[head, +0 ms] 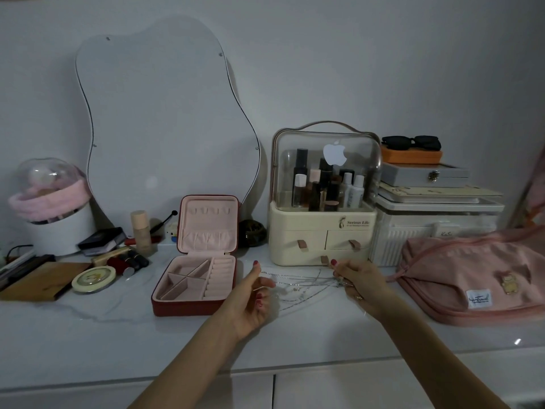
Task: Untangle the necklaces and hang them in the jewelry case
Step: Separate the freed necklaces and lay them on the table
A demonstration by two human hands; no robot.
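Note:
Several thin silver necklaces (303, 283) stretch in a tangle between my two hands, just above the white counter. My left hand (253, 299) pinches the chains at their left end, thumb up. At the right end my right hand (354, 278) is closed on the bunched chains. The red jewelry case (194, 308) stands open to the left of my left hand. Its pink lid (208, 225) is upright, with a row of hooks and a pocket. Its pink compartments hold nothing that I can see.
A cream cosmetics organiser (321, 237) with a clear dome stands right behind the necklaces. A pink pouch (472, 276) lies at the right. Boxes and sunglasses (411, 142) are stacked behind it. A wavy mirror (165, 113), bottles, lipsticks and a round tin (93, 279) crowd the left.

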